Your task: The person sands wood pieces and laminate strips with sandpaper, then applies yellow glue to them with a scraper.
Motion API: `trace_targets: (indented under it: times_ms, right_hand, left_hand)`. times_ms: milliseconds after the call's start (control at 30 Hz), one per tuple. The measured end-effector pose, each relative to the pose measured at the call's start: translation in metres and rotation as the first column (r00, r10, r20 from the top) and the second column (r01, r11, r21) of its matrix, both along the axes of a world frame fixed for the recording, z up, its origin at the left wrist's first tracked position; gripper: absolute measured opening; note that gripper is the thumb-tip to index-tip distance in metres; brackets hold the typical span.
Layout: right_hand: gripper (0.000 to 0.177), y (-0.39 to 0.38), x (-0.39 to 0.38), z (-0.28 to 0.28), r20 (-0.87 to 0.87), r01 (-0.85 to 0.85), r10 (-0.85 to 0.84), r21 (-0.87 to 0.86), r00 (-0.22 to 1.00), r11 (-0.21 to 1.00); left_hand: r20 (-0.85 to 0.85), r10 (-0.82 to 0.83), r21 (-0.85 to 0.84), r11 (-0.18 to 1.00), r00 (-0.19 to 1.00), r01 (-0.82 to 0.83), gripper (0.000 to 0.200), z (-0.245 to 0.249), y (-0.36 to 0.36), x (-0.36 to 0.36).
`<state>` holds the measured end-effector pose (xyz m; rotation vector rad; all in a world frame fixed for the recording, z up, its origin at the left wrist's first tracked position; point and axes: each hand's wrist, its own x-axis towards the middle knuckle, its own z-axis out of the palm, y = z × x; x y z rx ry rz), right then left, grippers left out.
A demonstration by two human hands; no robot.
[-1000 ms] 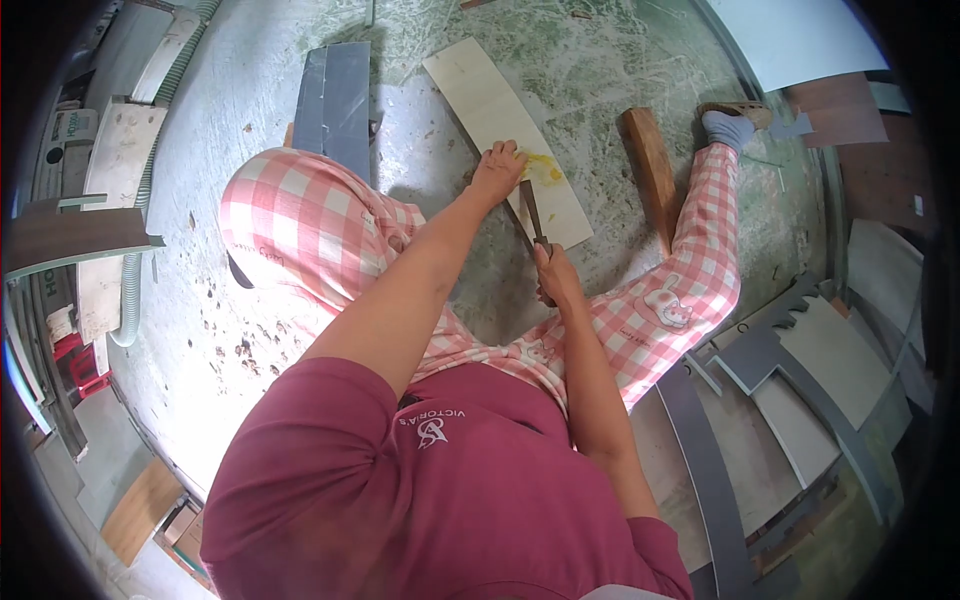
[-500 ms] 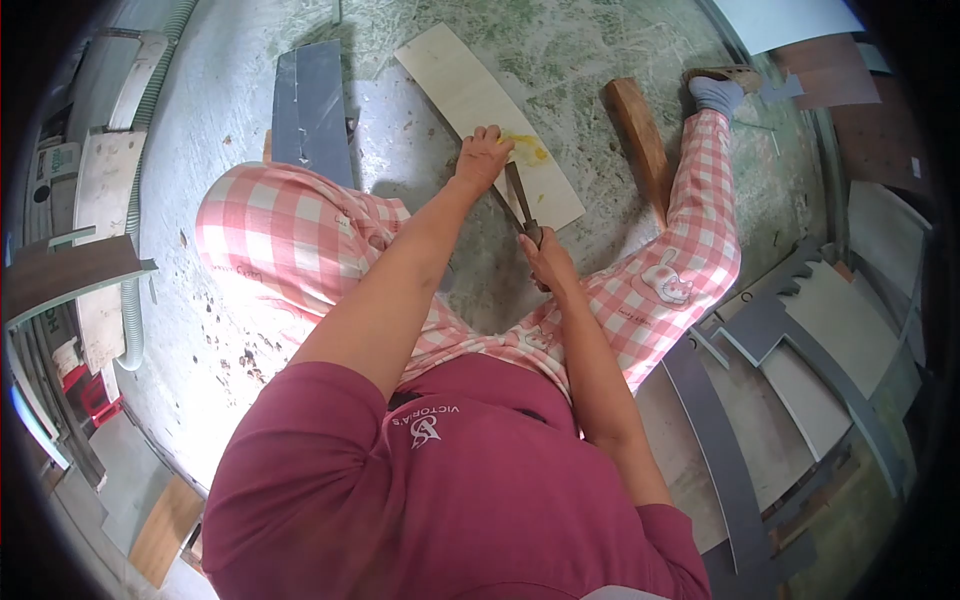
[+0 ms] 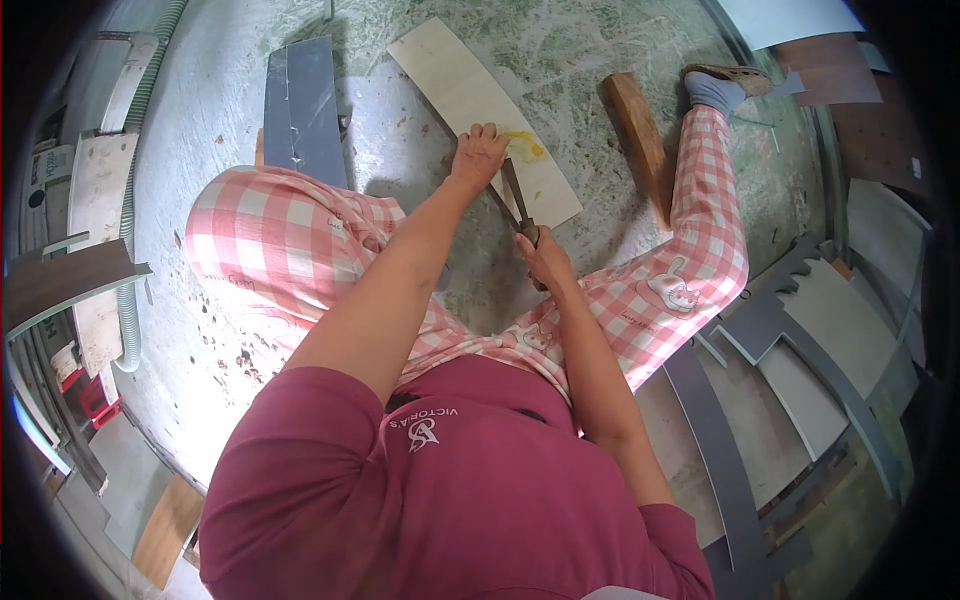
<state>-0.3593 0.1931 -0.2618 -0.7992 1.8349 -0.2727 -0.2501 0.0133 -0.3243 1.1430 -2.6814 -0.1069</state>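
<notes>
A long pale board [image 3: 455,75] lies slanted on the floor before me, with a yellow smear near its right part. My left hand [image 3: 480,152] is closed over its near edge, fingers curled on the top face beside the smear. Wrapped round the handle of a hand tool is my right hand [image 3: 545,258], close to my lap. The tool, a file by its look, has a long flat dark blade [image 3: 517,190]. Its blade points away from me, the tip right by my left hand and overlapping the board's near edge.
A grey panel [image 3: 303,110] lies to the left and a brown wooden block [image 3: 638,145] to the right. My checked-trouser legs [image 3: 690,240] spread either side. Cut grey panels [image 3: 710,450] are heaped at right; planks [image 3: 105,190] and a ribbed hose [image 3: 130,310] line the left.
The view has shifted slightly, so the board and grey panel sit a little further left. Both hands keep nearly the same places, the right still round the tool's handle.
</notes>
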Motion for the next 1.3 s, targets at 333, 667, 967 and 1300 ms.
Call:
trace_targets:
  times_ms: [333,667,967,1300]
  right_hand:
    - [0.057,-0.002,0.004,0.002,-0.047,0.022,-0.026,-0.088,0.999,0.996]
    - [0.043,0.000,-0.002,0.030,-0.034,0.096,-0.108,-0.255,0.994,0.962]
    - [0.041,-0.002,-0.005,0.020,0.028,0.139,-0.136,-0.253,0.990,0.957]
    - [0.041,-0.021,-0.022,0.035,-0.037,0.009,-0.013,-0.102,0.999,0.995]
  left_hand:
    - [-0.218,0.104,0.126,0.989,0.970,-0.077,0.014,-0.015,-0.007,0.001]
    - [-0.219,0.167,0.326,0.941,0.961,-0.089,0.014,-0.015,-0.020,0.004]
    - [-0.166,0.375,0.636,0.748,0.912,-0.192,0.029,-0.005,-0.056,0.007]
    - [0.124,0.276,0.769,0.580,0.953,-0.268,0.042,-0.007,-0.101,0.008]
